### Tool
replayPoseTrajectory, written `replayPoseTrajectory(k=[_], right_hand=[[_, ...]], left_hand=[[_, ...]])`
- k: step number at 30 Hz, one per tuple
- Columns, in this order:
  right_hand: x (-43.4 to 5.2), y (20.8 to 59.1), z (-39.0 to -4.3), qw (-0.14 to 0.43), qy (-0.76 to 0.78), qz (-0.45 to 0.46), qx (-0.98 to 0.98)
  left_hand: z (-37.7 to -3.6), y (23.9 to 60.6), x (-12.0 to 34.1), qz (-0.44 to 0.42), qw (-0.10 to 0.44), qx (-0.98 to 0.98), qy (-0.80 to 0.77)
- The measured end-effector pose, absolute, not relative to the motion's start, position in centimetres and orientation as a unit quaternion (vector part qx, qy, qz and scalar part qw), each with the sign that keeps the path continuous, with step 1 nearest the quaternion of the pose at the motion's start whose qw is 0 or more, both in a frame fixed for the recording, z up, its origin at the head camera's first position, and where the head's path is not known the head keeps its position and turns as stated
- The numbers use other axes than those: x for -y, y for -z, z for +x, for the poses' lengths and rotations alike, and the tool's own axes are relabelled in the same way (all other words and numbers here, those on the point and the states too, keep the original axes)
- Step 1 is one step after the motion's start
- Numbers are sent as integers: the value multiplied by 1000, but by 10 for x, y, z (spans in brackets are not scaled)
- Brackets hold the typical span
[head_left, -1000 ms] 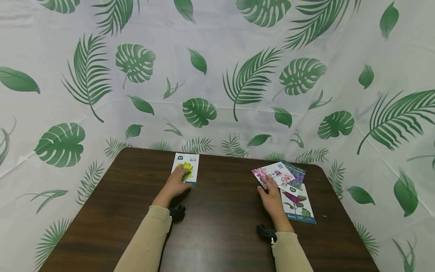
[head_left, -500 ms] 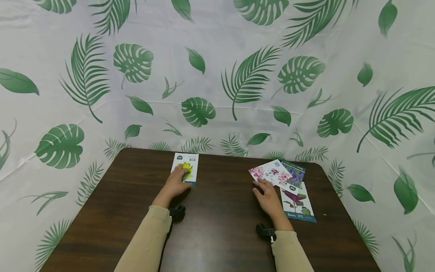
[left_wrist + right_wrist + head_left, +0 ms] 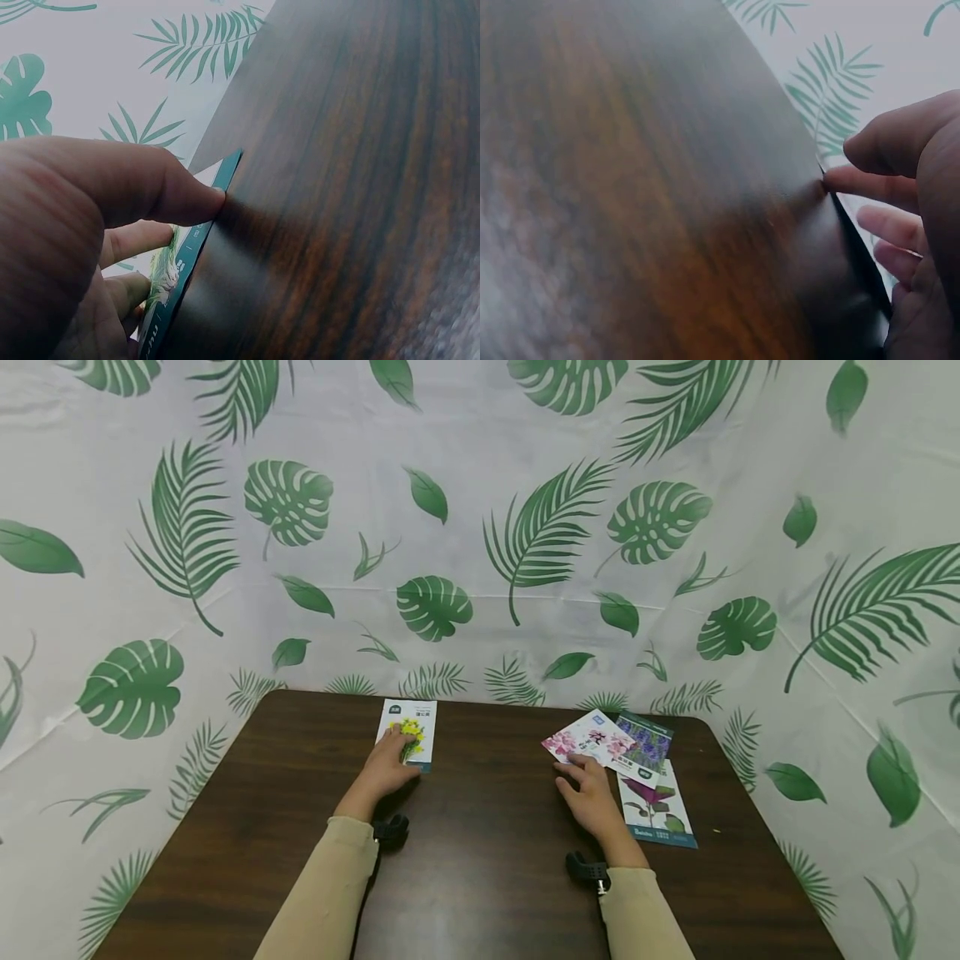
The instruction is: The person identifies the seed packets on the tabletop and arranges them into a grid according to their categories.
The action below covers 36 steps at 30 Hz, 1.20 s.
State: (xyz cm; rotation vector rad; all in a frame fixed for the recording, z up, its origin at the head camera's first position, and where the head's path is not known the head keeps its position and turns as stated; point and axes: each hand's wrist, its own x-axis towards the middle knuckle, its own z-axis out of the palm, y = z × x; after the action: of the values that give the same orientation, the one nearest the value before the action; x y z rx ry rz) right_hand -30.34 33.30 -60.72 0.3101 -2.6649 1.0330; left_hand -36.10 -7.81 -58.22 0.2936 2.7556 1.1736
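Note:
My left hand (image 3: 385, 768) rests on a white seed packet with yellow flowers (image 3: 423, 737), at the table's back left. In the left wrist view the thumb (image 3: 176, 184) lies at the packet's teal edge, with the other fingers spread over its face. My right hand (image 3: 592, 793) touches the near edge of a pink-flowered seed packet (image 3: 592, 732), fingers loosely bent. That packet overlaps a purple-flowered packet (image 3: 651, 743), which lies partly over one with a magenta bloom (image 3: 662, 810). The right wrist view shows an index fingertip (image 3: 834, 180) at a packet's dark edge, thumb raised above.
All packets lie flat on a dark wooden table (image 3: 480, 860). A white cloth (image 3: 480, 527) with green leaf prints hangs behind and around it. Black wrist straps with cameras (image 3: 587, 870) sit at both wrists.
The right hand has shifted slightly left, and the pink-flowered packet has slid left and turned a little, uncovering more of the purple-flowered packet. The left hand stays in place on the yellow-flowered packet.

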Motion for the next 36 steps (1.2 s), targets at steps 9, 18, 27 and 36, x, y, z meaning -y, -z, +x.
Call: replayPoseTrajectory(k=[9,18,27,36], right_hand=[[-334,607,-304,104,-361,95,922],[-332,608,-301,129,-362,108,917],[-333,613,-302,64,-387,106,914],[-331,614,-302,66,-388,111,913]], left_hand=[[-361,583,79,102,65,-915,-384],[-363,587,79,100,64,-915,-385],[-359,589,82,97,62,-915,-386],[-358,588,79,98,50,-913,-394]])
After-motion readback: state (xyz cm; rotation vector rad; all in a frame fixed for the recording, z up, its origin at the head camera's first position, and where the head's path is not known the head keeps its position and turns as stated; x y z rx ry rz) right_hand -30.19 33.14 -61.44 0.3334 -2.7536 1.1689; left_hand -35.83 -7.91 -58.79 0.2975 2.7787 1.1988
